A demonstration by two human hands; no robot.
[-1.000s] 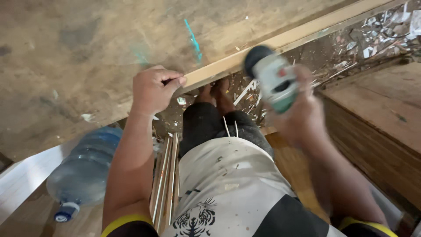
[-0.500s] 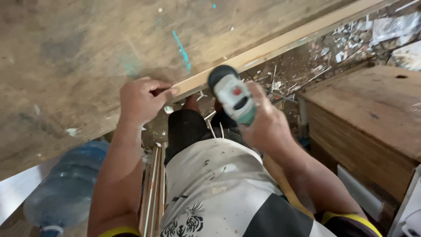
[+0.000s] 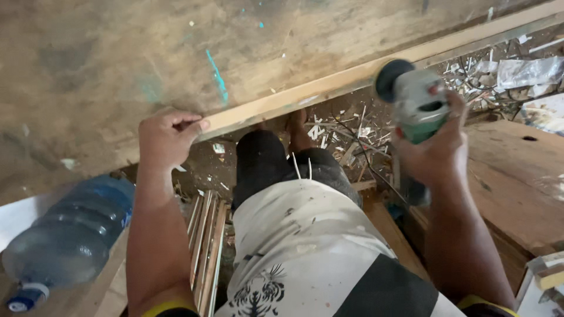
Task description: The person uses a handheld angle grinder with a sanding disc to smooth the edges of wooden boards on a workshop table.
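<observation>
Presently we keep our left hand [image 3: 166, 138] clamped on the stiff wooden strip [image 3: 329, 88] edging the table [image 3: 88, 70], while our right hand [image 3: 437, 149] grips the compact, weighty green sander [image 3: 414, 100] by its body, raised beside that strip.

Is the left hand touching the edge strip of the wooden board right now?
Touching. The head view shows the left hand gripping the board's pale edge strip, fingertips curled over its near end.
</observation>
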